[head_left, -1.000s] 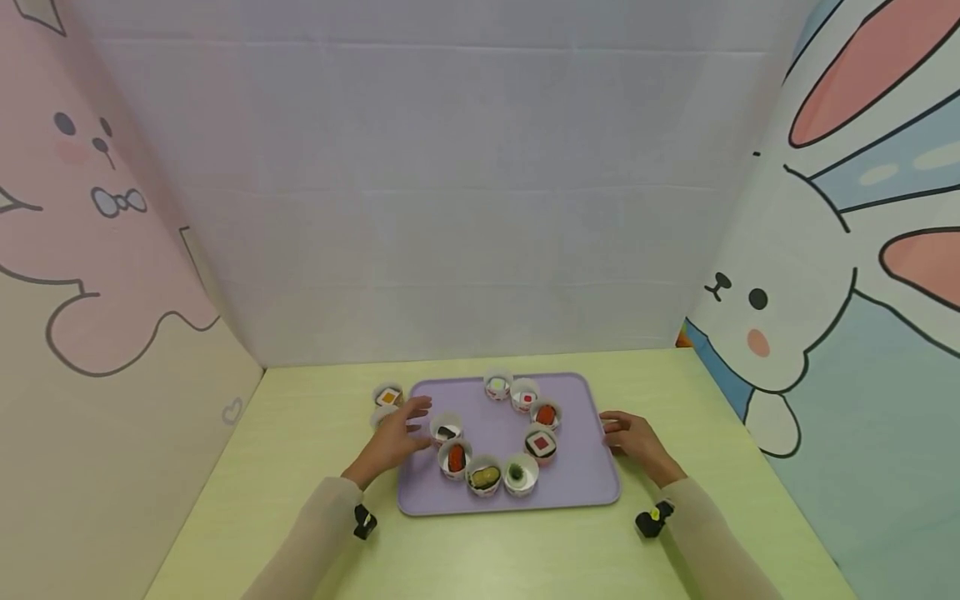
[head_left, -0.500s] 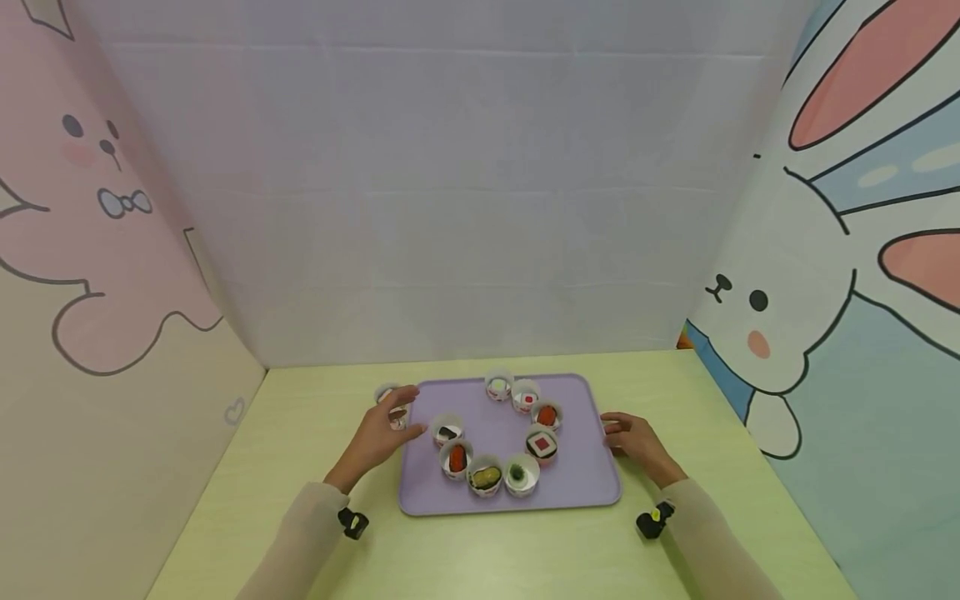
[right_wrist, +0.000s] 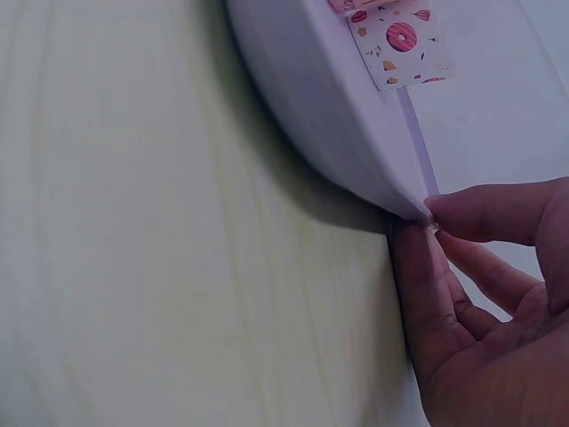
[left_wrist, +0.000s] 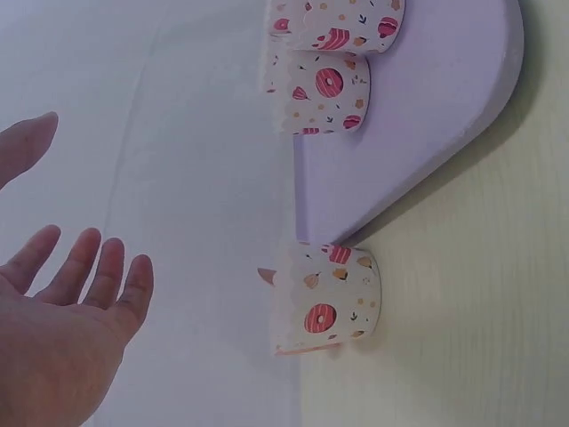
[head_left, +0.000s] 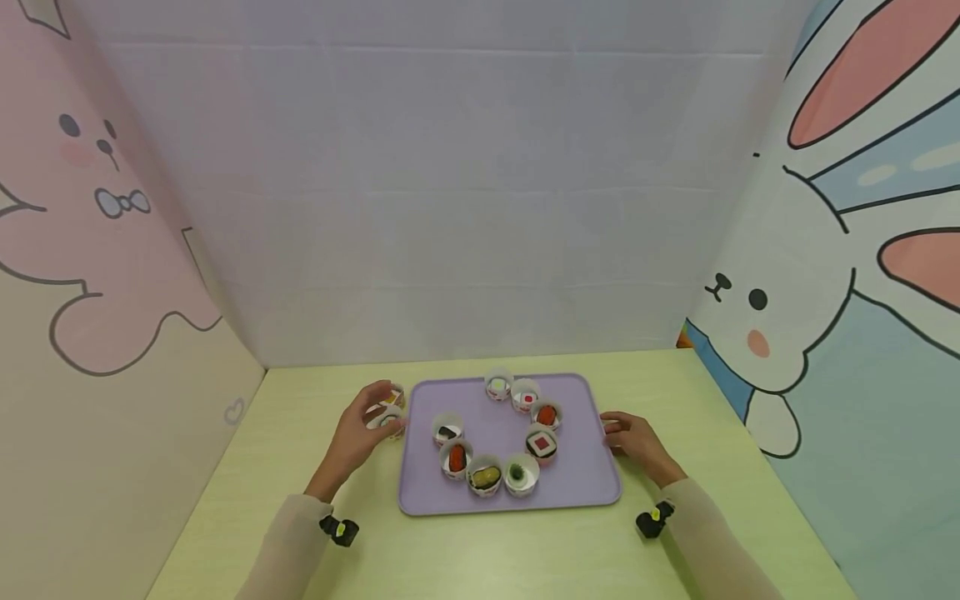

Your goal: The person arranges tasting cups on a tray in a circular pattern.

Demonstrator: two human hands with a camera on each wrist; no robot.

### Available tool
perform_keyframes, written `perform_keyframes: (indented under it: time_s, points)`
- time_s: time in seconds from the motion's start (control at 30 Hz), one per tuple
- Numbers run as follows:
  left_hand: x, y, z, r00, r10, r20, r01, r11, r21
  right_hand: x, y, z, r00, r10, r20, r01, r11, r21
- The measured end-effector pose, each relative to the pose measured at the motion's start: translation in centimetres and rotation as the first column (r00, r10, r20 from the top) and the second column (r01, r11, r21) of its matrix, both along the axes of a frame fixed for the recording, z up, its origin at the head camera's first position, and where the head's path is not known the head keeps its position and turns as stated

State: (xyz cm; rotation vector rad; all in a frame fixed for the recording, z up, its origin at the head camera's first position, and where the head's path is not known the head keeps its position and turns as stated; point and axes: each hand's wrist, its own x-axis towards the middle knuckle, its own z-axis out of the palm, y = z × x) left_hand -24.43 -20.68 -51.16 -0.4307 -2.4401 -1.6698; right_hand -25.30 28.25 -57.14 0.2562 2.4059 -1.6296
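Observation:
A purple tray [head_left: 577, 479] lies on the table, bearing several white paper baking cups printed with pink donuts. Small food pieces sit in them, among them a red one [head_left: 457, 457], a yellow-green one [head_left: 484, 477] and a white one with a red square [head_left: 542, 444]. Off the tray's left edge stand two more cups, the nearer cup [head_left: 389, 422] partly behind my left hand [head_left: 356, 435]. That hand is spread around the cup in the head view; the left wrist view shows thumb and fingers apart, clear of the paper cup [left_wrist: 329, 298]. My right hand [head_left: 636, 443] pinches the tray's right rim.
The pale yellow table [head_left: 480, 554] runs back to a white wall covering [head_left: 465, 208]. A panel with a cartoon rabbit [head_left: 795, 317] closes the right side, and a pink cartoon panel [head_left: 97, 275] the left.
My left hand has drawn back leftward from the tray's left side to the two cups off the tray. The right hand stays at the tray's right rim.

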Motion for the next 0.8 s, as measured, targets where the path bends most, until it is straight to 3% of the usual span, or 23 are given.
perform_keyframes:
  time_s: [0.2,0.43,0.57,0.8]
  points:
    - [0.7,-0.8,-0.2,0.994,0.081,0.072,-0.09,0.987,0.133,-0.1,0.0,-0.1,1.0,-0.004,0.005,0.004,1.0,0.01]
    - [0.9,-1.4,-1.4,0.964,0.158,0.215,-0.216,0.934,0.283,0.0,0.0,-0.2,1.0,-0.004,-0.006,0.004,1.0,0.004]
    - [0.6,-1.4,-2.7,0.951,0.176,0.254,-0.248,0.925,0.288,0.0,0.1,-0.3,1.0,-0.001,-0.011,0.001,1.0,0.006]
    - [-0.1,-1.2,-4.6,0.927,0.213,0.309,-0.29,0.93,0.228,0.0,0.1,-0.2,1.0,0.003,-0.022,-0.003,1.0,0.018]
